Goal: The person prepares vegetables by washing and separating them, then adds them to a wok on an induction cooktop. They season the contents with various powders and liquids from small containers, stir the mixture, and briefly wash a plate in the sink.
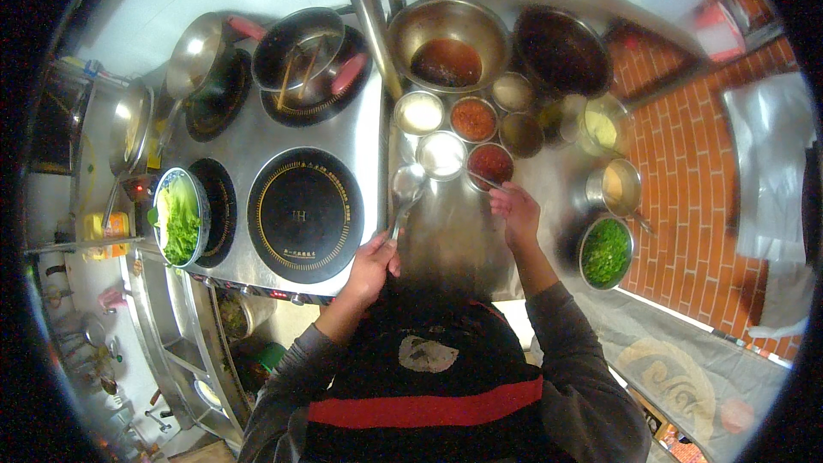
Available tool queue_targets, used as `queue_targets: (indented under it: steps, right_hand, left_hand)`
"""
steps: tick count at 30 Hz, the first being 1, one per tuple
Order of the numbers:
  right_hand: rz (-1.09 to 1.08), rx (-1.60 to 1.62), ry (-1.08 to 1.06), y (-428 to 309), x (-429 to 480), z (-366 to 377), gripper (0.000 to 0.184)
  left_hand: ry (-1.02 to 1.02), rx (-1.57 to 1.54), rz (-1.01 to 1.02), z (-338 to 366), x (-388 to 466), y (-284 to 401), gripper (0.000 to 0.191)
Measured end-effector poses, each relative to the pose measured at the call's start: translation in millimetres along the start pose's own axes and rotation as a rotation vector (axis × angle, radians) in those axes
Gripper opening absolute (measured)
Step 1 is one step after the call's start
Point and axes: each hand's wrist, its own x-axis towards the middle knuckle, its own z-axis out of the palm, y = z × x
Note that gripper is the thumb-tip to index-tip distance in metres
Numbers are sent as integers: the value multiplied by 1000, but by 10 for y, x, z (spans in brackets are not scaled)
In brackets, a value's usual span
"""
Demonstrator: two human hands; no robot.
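My left hand [376, 263] is closed around the handle of a metal ladle [409, 182], whose bowl is beside a round container of white contents [441, 155]. In my right hand [516, 212] is a thin metal utensil handle [487, 181] that reaches into a small metal container of dark red seasoning [491, 163]; its far end is hidden. Just behind stand a container of orange-red seasoning [474, 119] and one of pale contents [419, 113]. A large metal bowl [498, 19] with reddish-brown liquid sits at the back.
Left is an induction cooktop [373, 173] with pans and a bowl of lettuce [180, 218]. A pan with wooden chopsticks [285, 80] lies at its back. Right stand a dark pot [562, 54], a bowl of chopped greens [605, 253] and a saucepan [621, 188]. A metal pole [370, 19] rises between the areas.
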Motion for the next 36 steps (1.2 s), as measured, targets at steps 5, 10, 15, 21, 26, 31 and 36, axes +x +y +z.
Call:
queue_targets:
  steps: [5, 10, 15, 21, 26, 31, 36]
  right_hand:
    - [-56, 47, -77, -123, -116, 52, 35]
    - [-104, -28, -115, -374, -292, 178, 33]
    - [-172, -132, -109, -528, -499, 312, 29]
    - [-401, -309, -192, -512, -646, 321, 26]
    - [-476, -565, -115, -339, -416, 224, 27]
    - [-410, -531, -121, -115, -114, 253, 29]
    - [-657, -856, -154, 58, 272, 402, 32]
  left_hand:
    - [-14, -33, -63, 56, 155, -15, 30]
    - [-79, -79, -97, 177, 317, 54, 30]
    - [-170, -140, -34, 260, 360, 163, 30]
    - [-169, -193, -39, 244, 336, 152, 29]
    - [-102, -137, -48, 71, 160, 80, 28]
    - [-58, -106, -56, -128, -138, 36, 29]
    - [17, -64, -60, -208, -299, 15, 30]
